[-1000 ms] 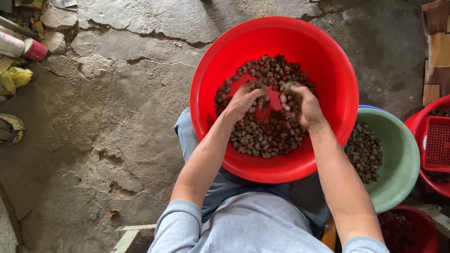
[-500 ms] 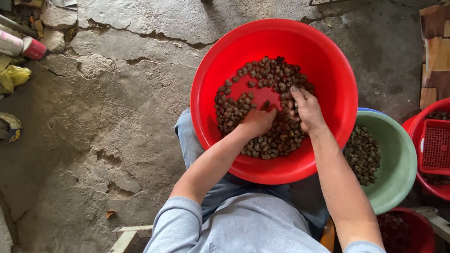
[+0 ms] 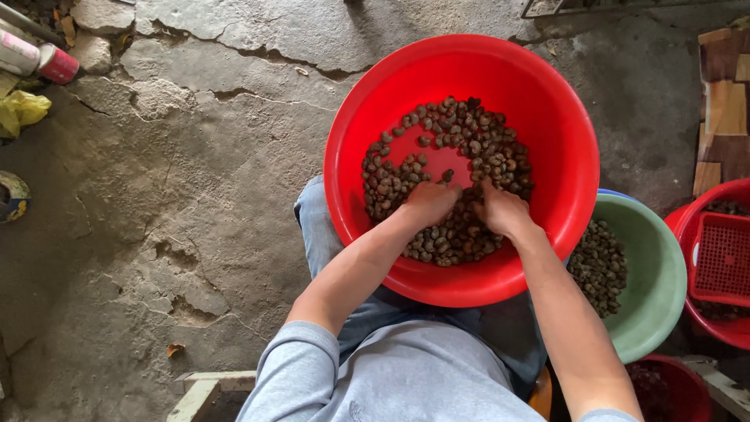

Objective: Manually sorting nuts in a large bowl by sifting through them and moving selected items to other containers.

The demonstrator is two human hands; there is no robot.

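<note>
Both hands were sunk in the nuts (image 3: 461, 148) in the near half of the red basin (image 3: 547, 94): left hand (image 3: 428, 203) and right hand (image 3: 504, 211) close together, fingers buried, grip unclear. Raking well probably meant shallow pulls, keeping nuts inside the rim.

A large round red plastic basin (image 3: 547, 101) rests upright on the seated person's lap, above a cracked concrete floor. Inside lie many small brown, kidney-shaped nuts (image 3: 476, 141), heaped loosely across the middle and near side, with a patch of bare red bottom showing between them. Both hands press into the nearer nuts.
</note>
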